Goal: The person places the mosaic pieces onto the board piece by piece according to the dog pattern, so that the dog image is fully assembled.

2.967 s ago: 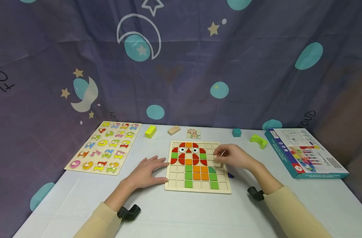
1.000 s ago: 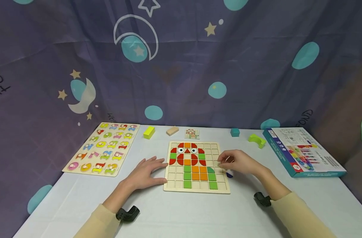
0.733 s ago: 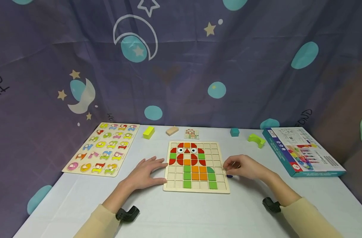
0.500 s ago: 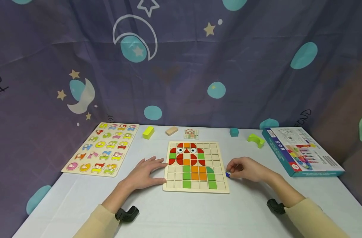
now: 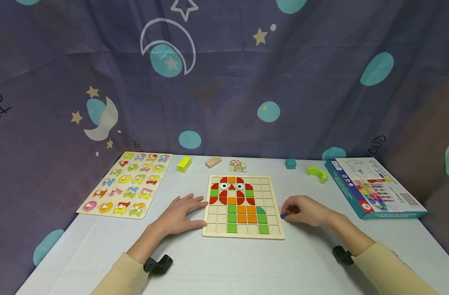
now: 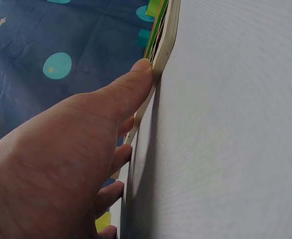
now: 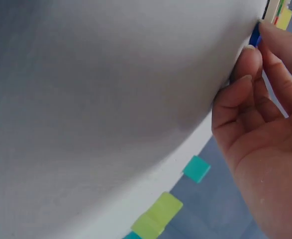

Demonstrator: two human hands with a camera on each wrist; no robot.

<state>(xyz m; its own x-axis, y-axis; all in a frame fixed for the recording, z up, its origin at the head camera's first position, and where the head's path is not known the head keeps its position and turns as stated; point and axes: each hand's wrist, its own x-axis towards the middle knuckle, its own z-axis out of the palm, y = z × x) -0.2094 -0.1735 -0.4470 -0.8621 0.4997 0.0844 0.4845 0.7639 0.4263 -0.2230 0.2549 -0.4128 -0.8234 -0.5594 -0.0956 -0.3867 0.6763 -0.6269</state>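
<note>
A wooden grid board lies mid-table, with red, orange and green tiles forming an owl-like figure. My left hand rests with extended fingers against its left edge; in the left wrist view the thumb touches the board's side. Just off the board's right edge, my right hand pinches a small blue piece low over the table. The right wrist view has this blue piece between thumb and finger, its full shape hidden.
A number puzzle lies left. Along the back sit a yellow block, a plain wooden block, a picture card, a teal cube and a green arch. A flat box lies right.
My right hand has moved from over the board's right columns, rightward and nearer, to the blue piece, which it now pinches. The left hand keeps its place at the board.
</note>
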